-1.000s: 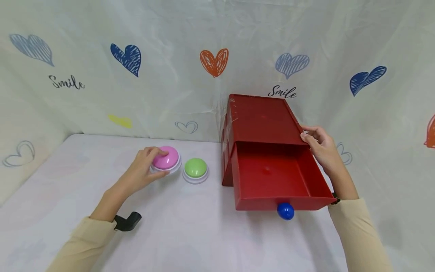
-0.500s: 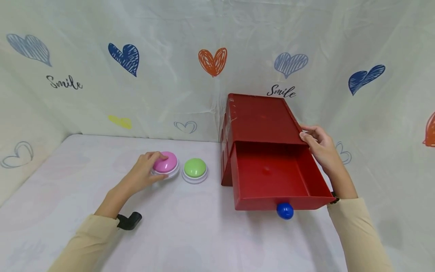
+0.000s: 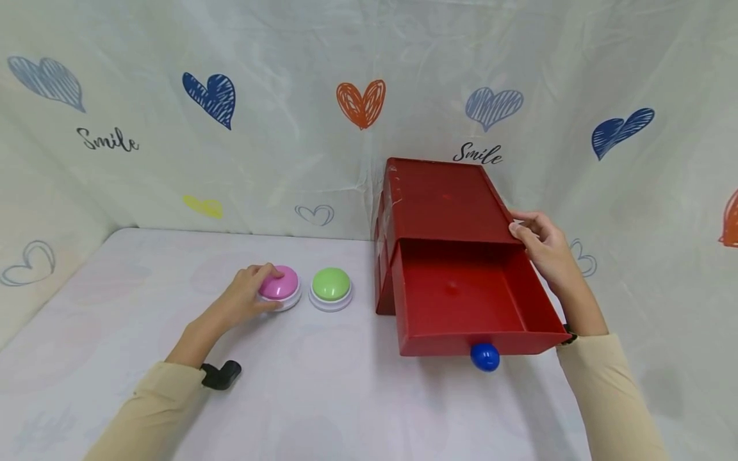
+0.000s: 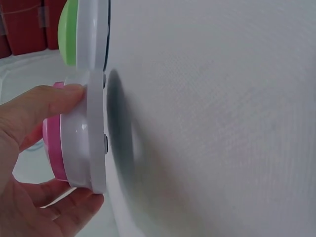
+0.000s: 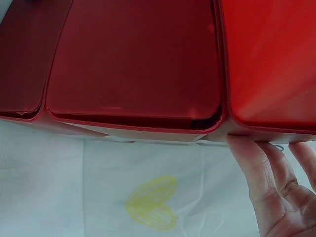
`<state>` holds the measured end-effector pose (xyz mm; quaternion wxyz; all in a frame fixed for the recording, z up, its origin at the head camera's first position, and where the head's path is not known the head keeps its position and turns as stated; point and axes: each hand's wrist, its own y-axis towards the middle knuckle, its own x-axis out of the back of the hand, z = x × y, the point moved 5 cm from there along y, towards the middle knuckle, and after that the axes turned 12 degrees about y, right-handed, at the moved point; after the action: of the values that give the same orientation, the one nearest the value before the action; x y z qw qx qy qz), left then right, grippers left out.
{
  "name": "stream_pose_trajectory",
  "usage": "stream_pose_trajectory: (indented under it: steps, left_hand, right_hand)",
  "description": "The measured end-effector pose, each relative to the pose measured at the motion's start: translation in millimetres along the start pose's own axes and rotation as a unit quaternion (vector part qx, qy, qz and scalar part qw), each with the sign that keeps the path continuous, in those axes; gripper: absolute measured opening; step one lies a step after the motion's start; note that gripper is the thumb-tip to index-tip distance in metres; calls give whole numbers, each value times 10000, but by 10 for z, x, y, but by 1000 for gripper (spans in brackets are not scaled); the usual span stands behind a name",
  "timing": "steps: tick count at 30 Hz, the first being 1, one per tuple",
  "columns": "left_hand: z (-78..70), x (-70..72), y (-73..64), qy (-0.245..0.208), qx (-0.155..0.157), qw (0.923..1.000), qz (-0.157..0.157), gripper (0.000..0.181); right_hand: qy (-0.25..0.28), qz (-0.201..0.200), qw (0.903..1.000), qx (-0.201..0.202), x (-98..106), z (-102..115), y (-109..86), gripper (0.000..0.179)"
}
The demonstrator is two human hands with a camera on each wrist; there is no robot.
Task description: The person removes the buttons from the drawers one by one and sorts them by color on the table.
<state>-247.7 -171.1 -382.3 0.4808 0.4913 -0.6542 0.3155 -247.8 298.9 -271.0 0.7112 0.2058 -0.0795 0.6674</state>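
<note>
My left hand (image 3: 245,296) grips a pink push button (image 3: 284,285) by its round white base, thumb and fingers on opposite sides. The left wrist view shows that base (image 4: 79,148) close over the table with a narrow shadowed gap beneath. Beside it on the right stands a green push button (image 3: 331,285) on a similar white base. My right hand (image 3: 544,246) holds the upper right edge of a red drawer cabinet (image 3: 446,198). Its top drawer (image 3: 455,301) is pulled out and bare inside. In the right wrist view, the fingers (image 5: 256,168) press against the cabinet's side.
A blue knob (image 3: 485,357) sticks out from the drawer front, which overhangs the white table (image 3: 323,397). Below the top drawer are more closed drawers (image 5: 133,59). A pale curtain (image 3: 277,147) with printed hearts hangs right behind the cabinet.
My left hand has come down toward the table with the pink button, which now sits lower in the head view, level with the green one. The right hand and cabinet have stayed put.
</note>
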Motion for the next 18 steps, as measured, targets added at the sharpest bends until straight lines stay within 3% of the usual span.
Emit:
stream_pose_trajectory:
  steps: [18]
  left_hand:
    - [61,-79,14,-122,110,9996,228,50]
  right_hand:
    - [91,97,9999,99,20,-22,25,40]
